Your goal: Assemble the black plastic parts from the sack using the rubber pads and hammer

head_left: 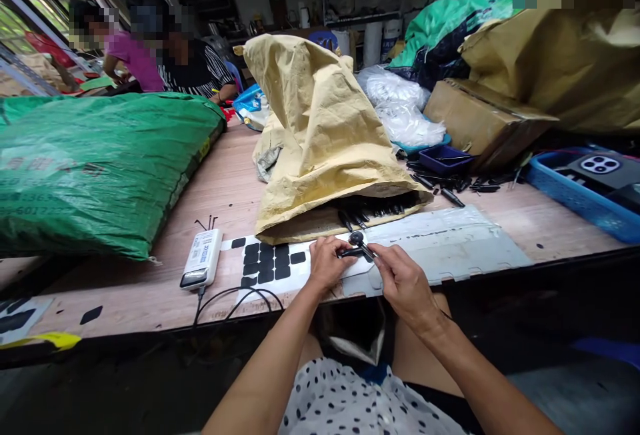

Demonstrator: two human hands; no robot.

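Observation:
My left hand (327, 262) is closed round one end of a small black part (351, 252) at the table's front edge. From the right, my right hand (400, 278) pinches a thin, shiny dark piece that meets this part. A round black disc (356, 238) sits just above where the two pieces meet. Left of my left hand lies a white sheet with rows of black square stickers (267, 262). Beyond my hands, a large tan paper sack (320, 128) lies with its mouth towards me, and black parts (353, 216) show in the opening.
A white device (201, 258) with black cables lies left of the stickers. A green sack (95, 168) fills the left side. A grey board (450, 245), a blue tray (575, 202) and a cardboard box (485, 118) are on the right. Two people sit at the back left.

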